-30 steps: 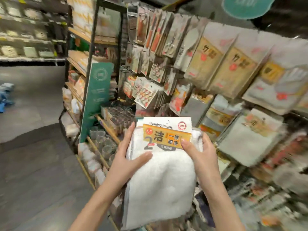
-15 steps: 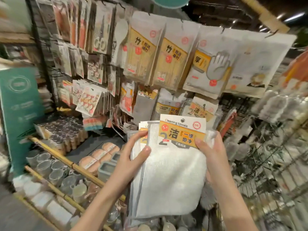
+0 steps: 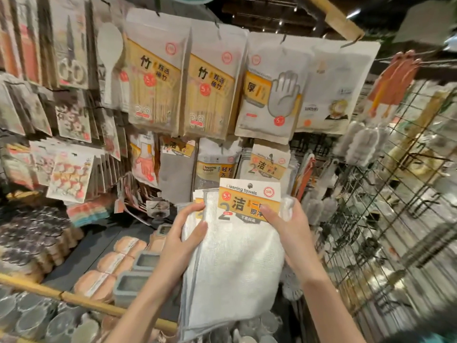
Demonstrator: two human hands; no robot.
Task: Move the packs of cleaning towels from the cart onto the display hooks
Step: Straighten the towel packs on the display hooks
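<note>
I hold a stack of white cleaning-towel packs (image 3: 237, 266) upright in front of the display wall; the front pack has a white and orange header card (image 3: 247, 201). My left hand (image 3: 184, 238) grips the stack's left edge, thumb on the front. My right hand (image 3: 286, 226) pinches the right side, thumb on the header card. Just above and behind hangs a matching pack of cleaning towels (image 3: 268, 164) on the display. The hook it hangs from is hidden. The cart is out of view.
Packs of bamboo goods (image 3: 158, 80), gloves (image 3: 272, 90) and sponges (image 3: 217, 167) hang in rows above. A black wire grid panel (image 3: 395, 206) with brushes stands to the right. A shelf with a bamboo rail (image 3: 81, 299), cups and boxes lies below left.
My view swung right from the aisle onto the display wall and drew closer. Both hands kept hold of the towel stack, which now sits just under the hanging matching pack.
</note>
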